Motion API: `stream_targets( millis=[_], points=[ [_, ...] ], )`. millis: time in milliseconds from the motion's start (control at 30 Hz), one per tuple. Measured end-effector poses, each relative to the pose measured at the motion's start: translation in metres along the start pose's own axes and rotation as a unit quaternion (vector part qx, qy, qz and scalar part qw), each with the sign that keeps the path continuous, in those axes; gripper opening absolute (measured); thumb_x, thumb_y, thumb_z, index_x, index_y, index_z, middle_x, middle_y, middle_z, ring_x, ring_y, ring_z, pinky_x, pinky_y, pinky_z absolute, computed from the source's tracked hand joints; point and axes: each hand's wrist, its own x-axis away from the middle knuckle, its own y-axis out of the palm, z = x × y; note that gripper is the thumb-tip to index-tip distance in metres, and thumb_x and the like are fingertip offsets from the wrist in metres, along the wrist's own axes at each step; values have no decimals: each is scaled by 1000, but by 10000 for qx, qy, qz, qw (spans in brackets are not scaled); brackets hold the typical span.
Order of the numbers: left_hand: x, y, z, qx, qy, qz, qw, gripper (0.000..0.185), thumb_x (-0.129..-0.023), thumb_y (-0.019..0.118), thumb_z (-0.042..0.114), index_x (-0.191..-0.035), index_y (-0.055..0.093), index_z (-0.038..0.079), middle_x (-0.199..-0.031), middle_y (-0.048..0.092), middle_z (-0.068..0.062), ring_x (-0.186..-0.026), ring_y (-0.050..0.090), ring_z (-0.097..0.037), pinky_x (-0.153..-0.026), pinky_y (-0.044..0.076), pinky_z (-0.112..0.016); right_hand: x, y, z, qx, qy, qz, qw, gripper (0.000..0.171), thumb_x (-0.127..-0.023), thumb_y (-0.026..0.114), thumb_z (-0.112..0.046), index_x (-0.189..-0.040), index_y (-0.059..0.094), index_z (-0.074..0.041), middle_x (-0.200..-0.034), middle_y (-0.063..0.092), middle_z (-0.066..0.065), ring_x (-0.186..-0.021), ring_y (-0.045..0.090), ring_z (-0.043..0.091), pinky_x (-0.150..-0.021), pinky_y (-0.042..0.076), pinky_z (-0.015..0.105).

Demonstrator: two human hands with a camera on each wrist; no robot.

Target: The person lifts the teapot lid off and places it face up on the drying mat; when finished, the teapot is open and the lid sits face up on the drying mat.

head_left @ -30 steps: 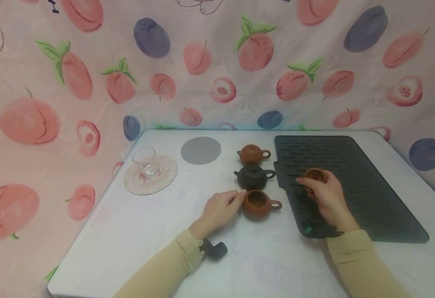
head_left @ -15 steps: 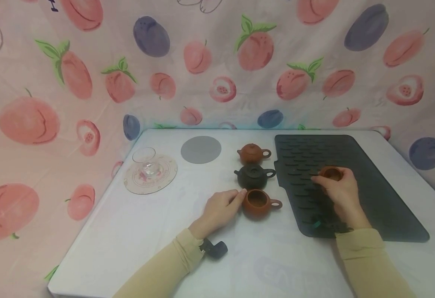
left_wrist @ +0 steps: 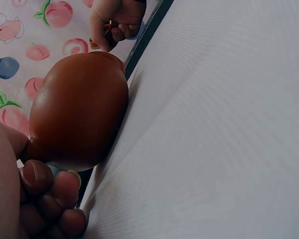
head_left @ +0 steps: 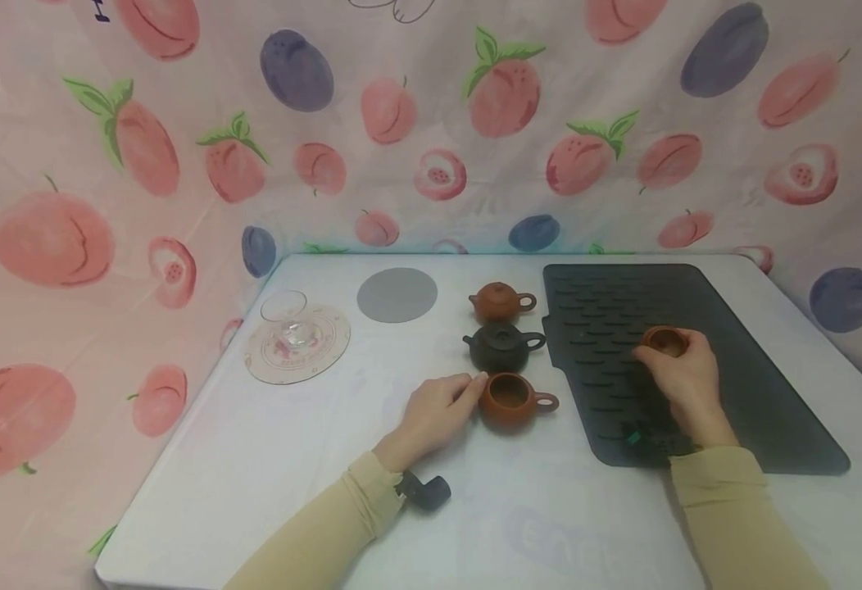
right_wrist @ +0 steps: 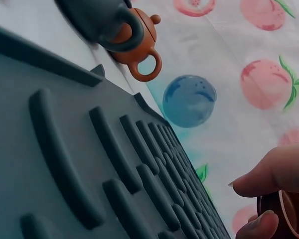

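Observation:
My left hand [head_left: 434, 412] pinches the spout of a reddish-brown lidless teapot [head_left: 505, 416], which stands upright on the white table with its handle to the right. In the left wrist view the teapot's rounded body [left_wrist: 79, 107] fills the upper left, my curled fingers [left_wrist: 65, 188] at its spout. My right hand [head_left: 685, 381] grips a small brown cup [head_left: 664, 341] by its sides over the dark ridged mat [head_left: 755, 393]; its mouth faces up. Part of that cup [right_wrist: 274, 206] shows at the lower right of the right wrist view.
Behind the lidless teapot stand a black teapot [head_left: 500, 347] and a lidded brown teapot [head_left: 497, 302]. A clear glass vessel [head_left: 297, 333] rests on a round patterned mat [head_left: 265, 367] at the left. A grey disc [head_left: 397, 295] lies at the back. Fruit-print cloth [head_left: 372, 188] hangs behind the table.
My right hand has carried the small cup to the right over the dark mat, only slightly in the last half second. The left hand and the lidless teapot have stayed in place.

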Motion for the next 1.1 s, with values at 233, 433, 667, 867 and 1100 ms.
stream_targets(
  millis=[233, 433, 667, 867, 1100],
  points=[
    [-2, -2, -1, -62, 91, 58, 9999, 51, -107, 39, 56, -71, 53, 22, -61, 47, 6, -63, 51, -15, -58, 39, -30, -9, -10, 1, -159, 255, 398, 9988, 80, -91, 75, -25, -151, 28, 0, -143, 42, 17, -127, 46, 30, -88, 46, 26],
    [-2, -2, -1, -46, 105, 61, 9999, 51, -108, 39, 55, -71, 53, 22, -61, 47, 7, -62, 51, -15, -57, 39, -30, -17, -24, 7, -224, 474, 704, 9961, 80, -89, 78, -26, -153, 35, -3, -132, 46, 5, -123, 45, 25, -83, 43, 20],
    [-1, -3, -1, -39, 103, 45, 9999, 50, -108, 40, 53, -72, 54, 22, -62, 48, 7, -63, 52, -15, -58, 39, -30, -23, -31, 15, -3, 554, 905, 9944, 76, -90, 76, -27, -155, 42, -11, -147, 45, 12, -133, 41, 27, -103, 43, 31],
    [-1, -2, -1, -71, 124, 16, 9999, 51, -108, 39, 54, -72, 55, 22, -62, 50, 8, -62, 52, -14, -57, 40, -30, -25, -34, 21, -248, 749, 1024, 9916, 79, -91, 75, -28, -159, 35, -19, -157, 37, 10, -142, 35, 24, -115, 35, 36],
    [0, -1, -1, -64, 123, -23, 9999, 52, -108, 38, 55, -71, 54, 23, -62, 51, 8, -63, 53, -13, -59, 41, -29, -30, -45, 32, -72, 684, 1213, 9902, 80, -89, 78, -34, -157, 39, -19, -152, 44, 7, -145, 33, 23, -119, 26, 40]
  ],
)
